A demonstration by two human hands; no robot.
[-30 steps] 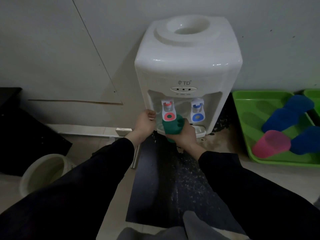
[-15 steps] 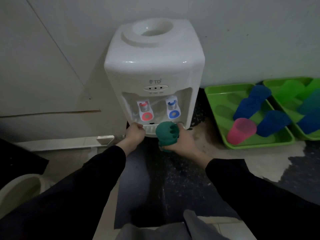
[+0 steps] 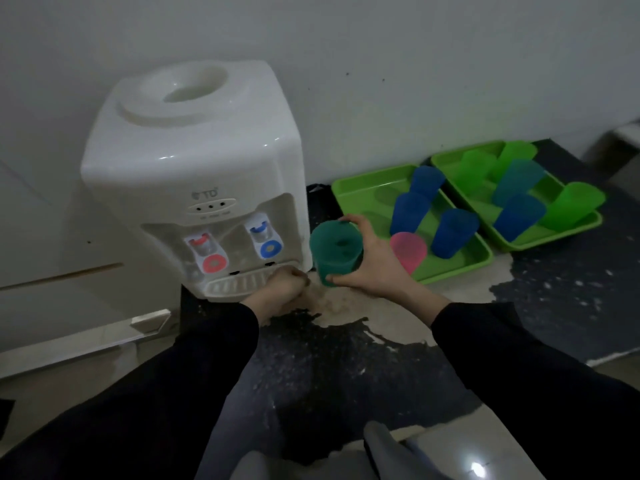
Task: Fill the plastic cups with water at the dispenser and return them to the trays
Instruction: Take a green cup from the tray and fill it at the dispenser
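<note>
Right hand (image 3: 372,268) wraps teal cup (image 3: 334,251), beside dispenser (image 3: 194,161); left hand (image 3: 280,292) at drip tray (image 3: 235,284), grip unclear.

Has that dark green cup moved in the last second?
Yes. The green cup has left the red tap and is now right of the dispenser, toward the near tray.

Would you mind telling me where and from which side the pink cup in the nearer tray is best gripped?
Grip the pink cup round its upper wall, just below the rim, coming from the near side. It seems to stand upright and widens upward, so a grip there should not slip; blue cups crowd it behind and to the right.
</note>
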